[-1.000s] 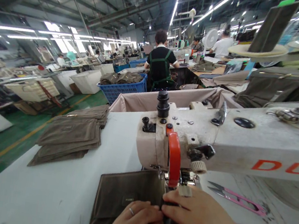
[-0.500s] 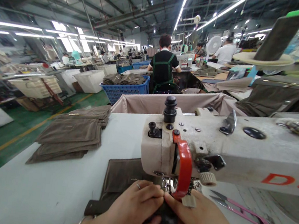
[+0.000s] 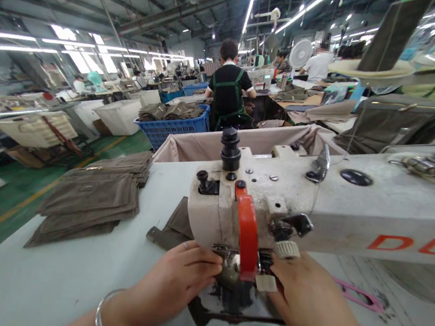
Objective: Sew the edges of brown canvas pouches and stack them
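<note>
A grey-brown fabric bag panel (image 3: 181, 218) lies on the white sewing table, largely hidden behind the head of the sewing machine (image 3: 211, 210). From its near left corner sticks out a narrow tab. My left hand (image 3: 185, 274), fingers pressed together, grips the panel's near edge just left of the presser foot. To the right of the foot, my right hand (image 3: 302, 293) is closed, its fingertips partly hidden by the machine; what they pinch does not show. A red guard (image 3: 247, 237) stands between the hands. Pink thread snips (image 3: 360, 296) lie beyond my right hand.
A stack of similar panels (image 3: 91, 194) lies at the table's left. Behind the machine is a cloth-lined bin (image 3: 204, 144), with a blue crate (image 3: 177, 130) of fabric pieces beside it. A co-worker (image 3: 230, 89) sits beyond, back turned.
The panel has turned and shifted back behind the machine head. My hands have moved apart, the right one to the right of the foot. The view has swung slightly right.
</note>
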The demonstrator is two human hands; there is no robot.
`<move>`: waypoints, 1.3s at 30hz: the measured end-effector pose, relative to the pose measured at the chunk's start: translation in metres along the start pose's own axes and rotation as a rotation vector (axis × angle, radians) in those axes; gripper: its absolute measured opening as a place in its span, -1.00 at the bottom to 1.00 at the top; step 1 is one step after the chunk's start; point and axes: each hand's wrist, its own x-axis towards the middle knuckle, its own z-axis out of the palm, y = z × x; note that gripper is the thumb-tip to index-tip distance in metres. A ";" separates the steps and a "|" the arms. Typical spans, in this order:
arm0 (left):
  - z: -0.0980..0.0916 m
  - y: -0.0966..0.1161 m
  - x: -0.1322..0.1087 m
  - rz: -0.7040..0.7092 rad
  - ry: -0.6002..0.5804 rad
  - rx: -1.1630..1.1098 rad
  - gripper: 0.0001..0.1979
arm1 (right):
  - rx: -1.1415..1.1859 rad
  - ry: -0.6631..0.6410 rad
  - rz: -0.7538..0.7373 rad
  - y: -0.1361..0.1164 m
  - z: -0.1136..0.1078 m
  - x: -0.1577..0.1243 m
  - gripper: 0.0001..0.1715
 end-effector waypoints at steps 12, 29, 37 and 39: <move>0.022 0.031 0.005 -0.069 0.176 0.063 -0.77 | 0.304 -0.042 -0.213 -0.018 0.009 0.001 -0.66; 0.029 0.016 0.024 -0.150 0.113 0.136 -0.81 | 0.142 0.048 -0.160 -0.012 0.023 0.003 -0.71; 0.034 0.008 0.026 -0.184 0.059 0.047 -0.83 | 0.166 0.091 -0.181 -0.008 0.031 0.006 -0.67; 0.033 0.009 0.026 -0.195 0.058 0.050 -0.83 | 0.172 0.092 -0.180 -0.008 0.032 0.004 -0.67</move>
